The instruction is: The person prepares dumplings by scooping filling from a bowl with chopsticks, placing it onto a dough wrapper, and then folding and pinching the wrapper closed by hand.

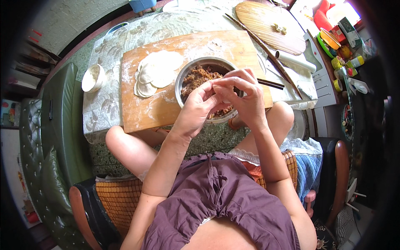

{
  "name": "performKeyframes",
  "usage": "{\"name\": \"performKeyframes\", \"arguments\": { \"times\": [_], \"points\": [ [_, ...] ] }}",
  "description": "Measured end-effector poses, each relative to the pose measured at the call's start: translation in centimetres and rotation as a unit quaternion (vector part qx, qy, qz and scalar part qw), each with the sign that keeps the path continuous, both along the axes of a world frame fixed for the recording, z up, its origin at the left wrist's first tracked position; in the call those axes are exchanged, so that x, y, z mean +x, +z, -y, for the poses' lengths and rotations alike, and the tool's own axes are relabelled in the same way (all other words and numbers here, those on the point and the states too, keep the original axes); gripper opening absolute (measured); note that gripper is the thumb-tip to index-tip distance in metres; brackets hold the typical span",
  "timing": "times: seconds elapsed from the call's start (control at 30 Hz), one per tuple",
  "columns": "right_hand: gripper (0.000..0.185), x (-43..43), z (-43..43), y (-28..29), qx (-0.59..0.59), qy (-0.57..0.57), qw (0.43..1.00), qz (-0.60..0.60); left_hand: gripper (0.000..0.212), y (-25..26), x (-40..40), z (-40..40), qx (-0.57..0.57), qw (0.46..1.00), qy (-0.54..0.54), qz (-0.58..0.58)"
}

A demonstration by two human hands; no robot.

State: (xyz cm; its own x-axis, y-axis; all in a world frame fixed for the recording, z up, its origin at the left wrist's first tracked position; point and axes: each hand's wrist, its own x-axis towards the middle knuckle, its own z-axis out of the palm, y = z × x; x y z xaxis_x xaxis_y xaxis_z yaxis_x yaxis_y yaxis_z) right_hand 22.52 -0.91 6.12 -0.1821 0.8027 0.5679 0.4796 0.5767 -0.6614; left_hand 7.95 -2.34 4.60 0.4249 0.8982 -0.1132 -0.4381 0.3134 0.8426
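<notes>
My left hand (196, 107) and my right hand (245, 97) meet over a metal bowl (178, 83), fingertips pinched together. Between them is a small piece of pale dough (225, 100), probably a dumpling being held, mostly hidden by my fingers. Brown minced filling (200, 78) lies in the bowl, partly covered by my hands. Dark chopsticks (271, 83) stick out past the bowl's right side, beyond my right hand. Left of the bowl, round dough wrappers (156, 70) overlap in a pile on a floured wooden board (147, 114).
A white bowl (93, 78) with pale contents stands left of the board. At the back right, a round stalk tray (265, 23) bears a few dumplings (280, 28). A long dark stick (265, 50) and a white tube (296, 61) lie nearby. My knees flank the board's near edge.
</notes>
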Motion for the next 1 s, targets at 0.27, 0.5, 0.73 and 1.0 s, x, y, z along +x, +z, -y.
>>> {"name": "performKeyframes", "arguments": {
  "times": [0.27,0.5,0.73,1.0],
  "points": [
    [0.011,0.3,0.3,0.2,0.006,0.030,1.000,-0.003,0.033,0.7,0.4,-0.2,-0.107,0.974,0.006,0.201],
    [0.014,-0.1,0.8,-0.1,0.036,-0.011,0.999,-0.004,0.028,0.3,0.2,-0.5,-0.157,0.950,0.031,0.267],
    [0.015,-0.4,1.1,-1.0,0.039,-0.022,0.998,-0.042,0.025,0.1,0.5,-0.5,-0.192,0.929,0.033,0.314],
    [0.014,-0.3,1.6,-0.5,0.050,-0.049,0.997,-0.021,0.028,0.4,0.1,-0.6,-0.225,0.913,0.027,0.338]
  ]
}}
